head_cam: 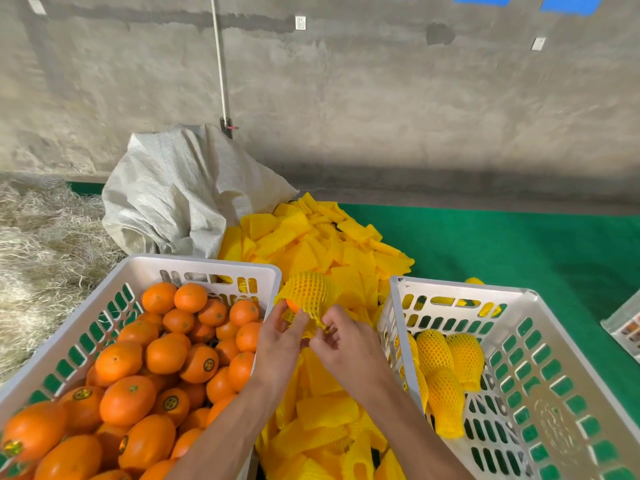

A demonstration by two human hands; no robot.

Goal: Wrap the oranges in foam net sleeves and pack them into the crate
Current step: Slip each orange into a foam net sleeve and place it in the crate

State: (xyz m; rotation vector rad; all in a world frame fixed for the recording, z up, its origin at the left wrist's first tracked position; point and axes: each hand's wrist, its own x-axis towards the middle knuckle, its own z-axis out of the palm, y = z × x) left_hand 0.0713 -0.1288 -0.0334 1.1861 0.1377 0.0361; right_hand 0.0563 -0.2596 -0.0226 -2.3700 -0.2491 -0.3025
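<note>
Between the two crates I hold an orange (293,304) mostly covered by a yellow foam net sleeve (310,291). My left hand (278,341) grips it from below, with bare peel showing at the sleeve's open end. My right hand (346,344) pinches the sleeve's loose edge. The white crate on the left (194,265) is full of bare oranges (166,355). The white crate on the right (540,306) holds several sleeved oranges (446,362) at its near-left side.
A heap of flat yellow foam sleeves (311,244) lies on the green mat (519,251) between the crates and under my arms. A crumpled white woven sack (180,192) stands behind it. Straw (45,237) covers the floor at left. A concrete wall (381,98) is behind.
</note>
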